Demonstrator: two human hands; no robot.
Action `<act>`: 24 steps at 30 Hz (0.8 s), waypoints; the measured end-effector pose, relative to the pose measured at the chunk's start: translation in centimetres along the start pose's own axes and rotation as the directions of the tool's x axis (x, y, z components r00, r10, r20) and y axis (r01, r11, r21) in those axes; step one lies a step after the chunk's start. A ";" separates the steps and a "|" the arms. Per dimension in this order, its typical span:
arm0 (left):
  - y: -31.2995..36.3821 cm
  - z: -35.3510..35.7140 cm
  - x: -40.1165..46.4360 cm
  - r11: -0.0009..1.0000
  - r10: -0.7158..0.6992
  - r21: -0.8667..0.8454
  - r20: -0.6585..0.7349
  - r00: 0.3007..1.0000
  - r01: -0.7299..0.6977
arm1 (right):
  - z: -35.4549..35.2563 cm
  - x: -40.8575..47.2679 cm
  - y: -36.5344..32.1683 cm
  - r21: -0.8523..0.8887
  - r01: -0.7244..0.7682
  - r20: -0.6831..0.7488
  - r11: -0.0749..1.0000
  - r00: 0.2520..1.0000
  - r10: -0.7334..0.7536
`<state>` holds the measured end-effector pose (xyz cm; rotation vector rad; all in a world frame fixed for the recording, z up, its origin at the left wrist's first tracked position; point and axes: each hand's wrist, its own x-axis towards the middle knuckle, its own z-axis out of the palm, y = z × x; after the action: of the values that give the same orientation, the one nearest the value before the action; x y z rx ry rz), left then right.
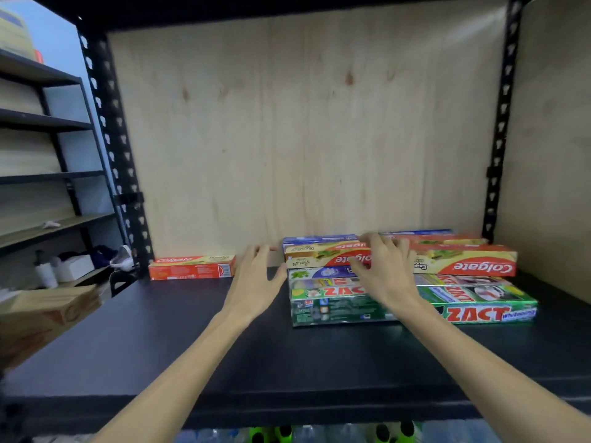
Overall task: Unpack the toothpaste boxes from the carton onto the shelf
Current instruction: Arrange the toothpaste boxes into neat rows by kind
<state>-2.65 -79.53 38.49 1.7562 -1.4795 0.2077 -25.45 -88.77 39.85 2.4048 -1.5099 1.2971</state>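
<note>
Big black metal rack [112, 129] fills the view, with a plywood back panel [303, 129] behind and a dark shelf board [192, 340] running wide across the front. Off to the left there's a second shelving unit [48, 123] in the background with bits and pieces on a low surface, and at the near left edge the brown carton [44, 311] pokes into frame, tilted. On the right half of the shelf sits the stack of toothpaste boxes [412, 282] — green Zact boxes [479, 306] at the bottom nearest us, red-and-cream Colgate boxes [463, 262] on top, blue ones [319, 239] at the far side against the panel. Far left of that stack, well apart, a lone red Colgate box [192, 266] lies flat near the rack post. Both bare forearms reach in from the near edge. The right hand [383, 270] lies over the stack's middle, fingers spread and bent down onto the top Colgate box, covering part of its label — whether it grips or only presses, can't tell. The left hand [257, 276] hovers open just beside the stack's left end, fingers splayed and loose, holding nothing.
</note>
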 end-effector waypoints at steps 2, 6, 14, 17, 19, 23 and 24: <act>-0.4 0.7 1.0 1.000 0.007 -0.024 0.034 0.999 -0.006 | 0.1 1.4 1.3 -0.072 0.015 0.038 0.997 0.999 -0.012; -0.8 2.4 2.1 0.993 0.020 -0.121 0.052 0.998 -0.014 | 0.5 3.4 2.7 -0.196 0.066 0.164 0.978 0.986 -0.033; -2.8 5.0 3.4 0.962 0.000 -0.271 0.086 0.996 0.023 | 1.6 4.7 3.0 -0.271 0.183 0.226 0.945 0.967 -0.122; -2.7 5.0 3.5 0.956 0.015 -0.293 0.090 0.996 0.013 | 2.0 4.9 3.2 -0.236 0.198 0.215 0.951 0.965 -0.148; -2.7 4.8 3.5 0.954 0.006 -0.299 0.077 0.997 0.017 | 2.0 5.2 3.2 -0.209 0.206 0.216 0.956 0.963 -0.160; -2.6 4.0 3.0 0.944 -0.011 -0.329 0.046 0.999 0.025 | 2.2 5.3 2.6 -0.137 0.201 0.233 0.970 0.958 -0.166; -2.7 3.7 2.9 0.940 -0.019 -0.339 0.037 0.999 0.030 | 2.3 5.2 2.5 -0.123 0.204 0.239 0.971 0.956 -0.171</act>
<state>-0.71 -84.18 36.55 1.5025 -1.4199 -0.0880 -24.90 -94.89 40.78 2.5941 -1.3254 0.8689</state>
